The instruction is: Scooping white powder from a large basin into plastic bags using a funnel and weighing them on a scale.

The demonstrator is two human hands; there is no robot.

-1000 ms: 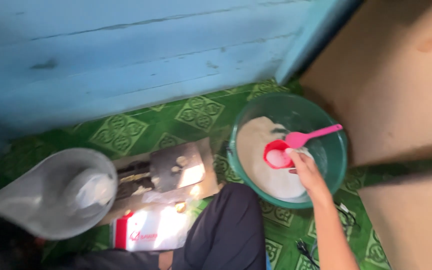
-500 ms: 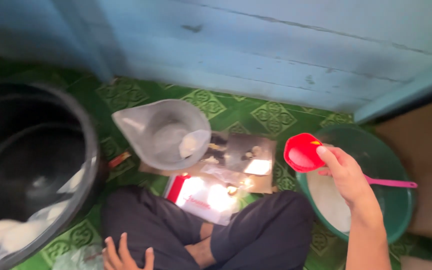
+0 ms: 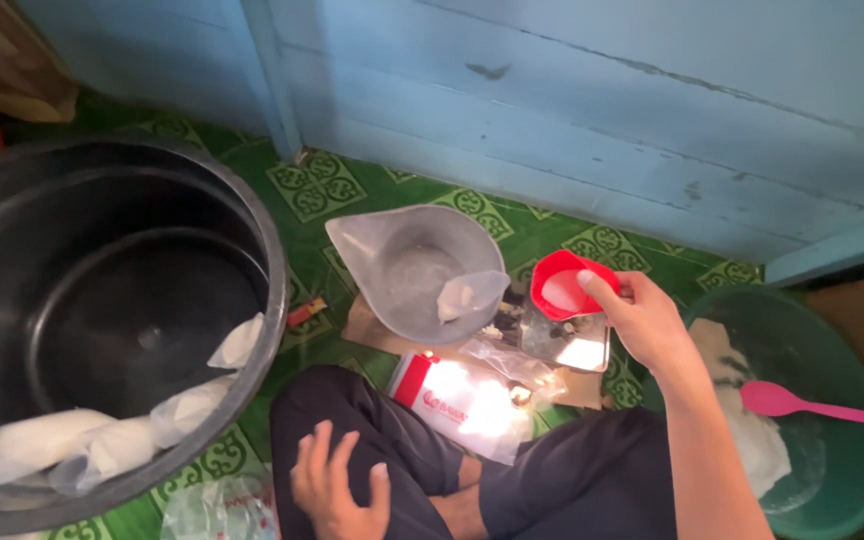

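The right hand (image 3: 647, 325) holds a red cup (image 3: 564, 288), its fingers (image 3: 600, 290) curled round the rim on the side nearest the wrist. The cup sits upright in the grip with something white inside, powder by the look of it, though the view is too soft to be sure. Just beyond the fingertips, past the cup, stands a clear jug (image 3: 417, 270) on the floor, spout pointing away, with a white lump against its inner wall. Directly under the cup and fingers lies a shiny metal scale (image 3: 567, 345), and nearer the person than that, a white packet (image 3: 467, 405) with red print resting against the crossed legs.

Behind the right wrist, well apart from the fingertips, is a green basin (image 3: 832, 480) holding white powder and a pink spoon (image 3: 802, 405) that lies across it with its handle pointing outward.

The left hand (image 3: 337, 490) rests on the left knee, fingers (image 3: 317, 455) spread loose and open, gripping nothing. Outward from those fingers stands a big black tub (image 3: 122, 310), with filled clear bags (image 3: 102, 440) heaped on its near rim. The floor (image 3: 317, 185) is green patterned vinyl, and a blue plank wall (image 3: 602, 110) rises beyond the jug.
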